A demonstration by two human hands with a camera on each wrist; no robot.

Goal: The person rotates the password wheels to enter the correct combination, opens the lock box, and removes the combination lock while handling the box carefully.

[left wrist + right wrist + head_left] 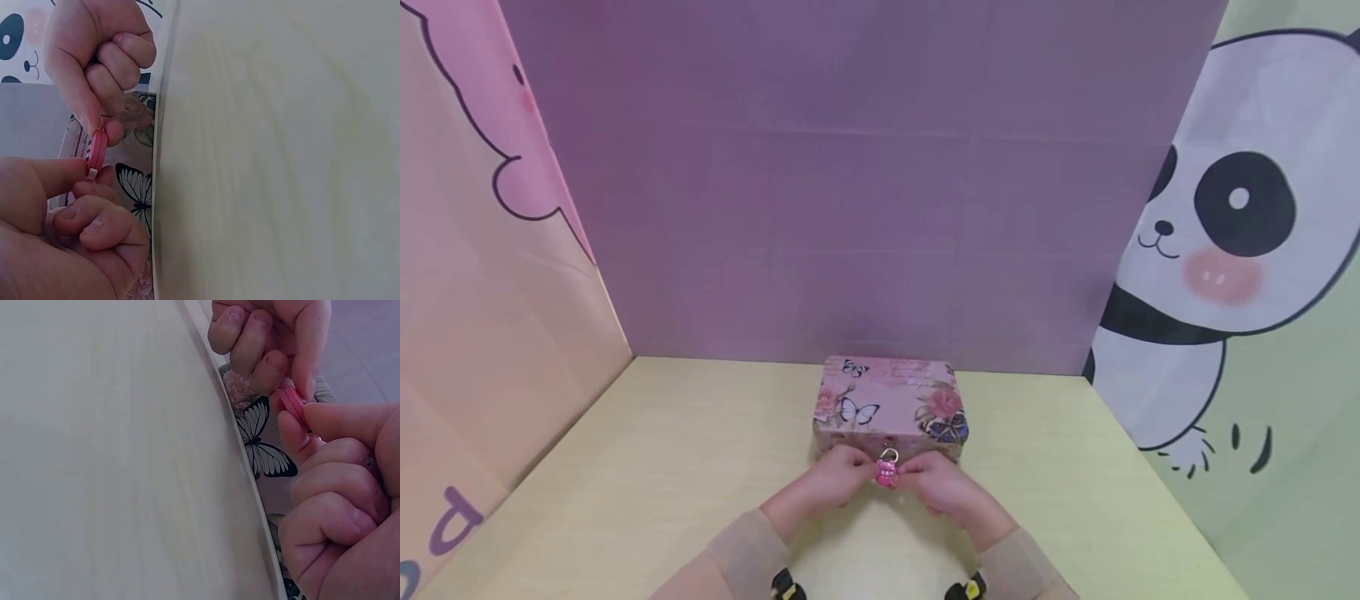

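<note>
A pink tin box (880, 400) printed with butterflies and roses stands on the table, its lid down. From the clasp at its front hangs a small pink padlock (887, 473) with a gold-coloured shackle. My left hand (840, 475) pinches the padlock's left side between thumb and forefinger, other fingers curled. On its right side, my right hand (943, 483) pinches it in the same way. Seen edge-on in the left wrist view, the padlock (98, 150) has small marks along its face. Fingertips cover part of the padlock (292, 405) in the right wrist view.
The pale wooden tabletop (700, 433) spreads around the box. A purple backdrop (850, 208) rises just behind it. Printed side panels flank the table, one with a panda (1240, 275) on the right. Black-and-yellow bands (787, 587) sit at the wrists.
</note>
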